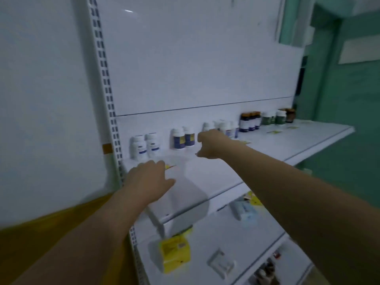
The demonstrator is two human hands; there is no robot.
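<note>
So your left hand [150, 177] is palm down over the shelf [287, 145], fingers loose with nothing in them, just in front of the two white bottles [146, 146] at the left end of the row. Your right hand [211, 145] reaches further in with its fingers curled under, and it's too blurry to tell if it's pinching anything. It sits just beside the blue-labelled bottles [184, 138]. Further right stand brown bottles [249, 121], then green bottles [273, 118].

White btls [139, 148] w/ blue labels; amber btls [249, 121]; yellow box [174, 251]; white shelf [298, 140].
</note>
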